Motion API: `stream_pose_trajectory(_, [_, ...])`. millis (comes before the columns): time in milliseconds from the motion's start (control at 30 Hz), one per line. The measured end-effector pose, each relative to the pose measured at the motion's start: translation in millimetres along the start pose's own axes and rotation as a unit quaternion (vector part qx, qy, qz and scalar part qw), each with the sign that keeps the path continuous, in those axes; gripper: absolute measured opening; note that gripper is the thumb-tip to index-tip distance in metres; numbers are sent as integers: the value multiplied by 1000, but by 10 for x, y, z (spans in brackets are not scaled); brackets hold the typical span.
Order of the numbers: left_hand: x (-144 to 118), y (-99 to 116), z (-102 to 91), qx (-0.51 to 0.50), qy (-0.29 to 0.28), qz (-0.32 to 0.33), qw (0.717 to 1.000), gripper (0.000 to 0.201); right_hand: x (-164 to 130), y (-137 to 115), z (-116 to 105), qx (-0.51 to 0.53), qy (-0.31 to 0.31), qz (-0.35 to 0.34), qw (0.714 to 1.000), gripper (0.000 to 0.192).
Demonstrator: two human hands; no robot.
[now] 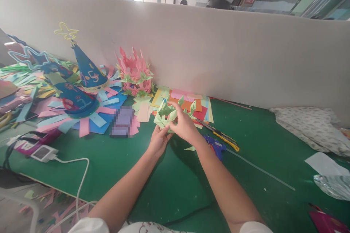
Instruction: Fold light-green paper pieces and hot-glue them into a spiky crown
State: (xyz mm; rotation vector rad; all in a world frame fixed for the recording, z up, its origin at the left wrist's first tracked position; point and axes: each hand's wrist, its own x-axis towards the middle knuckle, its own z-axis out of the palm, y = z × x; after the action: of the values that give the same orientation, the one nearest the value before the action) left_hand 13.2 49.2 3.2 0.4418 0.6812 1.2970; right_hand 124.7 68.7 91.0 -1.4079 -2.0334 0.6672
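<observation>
Above the green table, a light green folded-paper crown (166, 113) with pointed, leaf-like tips is held between both hands. My left hand (159, 139) grips its lower edge from below. My right hand (183, 122) is closed on its near side, thumb and fingers pinching the paper, and hides part of the ring. Behind the crown lie stacked sheets of coloured paper (207, 107). A yellow utility knife (225, 139) and a blue glue gun (217, 146) with a long clear glue stick lie right of my right hand. A small green paper piece (190, 149) rests below it.
Pink paper crowns (133, 69) trimmed with green leaves stand at the back. Blue cone hats (89, 67) and paper strips crowd the left. A power bank (43, 153) with a white cable (82, 167) lies front left. Patterned cloth (306, 125) and a plastic wrapper (332, 186) are right.
</observation>
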Motion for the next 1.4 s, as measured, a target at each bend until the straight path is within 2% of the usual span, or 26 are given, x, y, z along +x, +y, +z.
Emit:
stream_pose_trajectory(233, [-1,5,5,-4,-5,-1,1000,41,6,33,46,-3,22,6,1000,62])
stream_pose_trajectory(633, [-8,9,8,6,-18,2,1000,37,15,29,25,4,34,11,999,56])
stream_pose_trajectory(933, [4,0,-23,4,-10,-10,1000,34,-8,21,-73,-12,30,9,999,64])
stream_pose_trajectory(1400, [16,-9,-35,8,-21,-16,1000,33,-8,17,-89,-53,23,20,998,61])
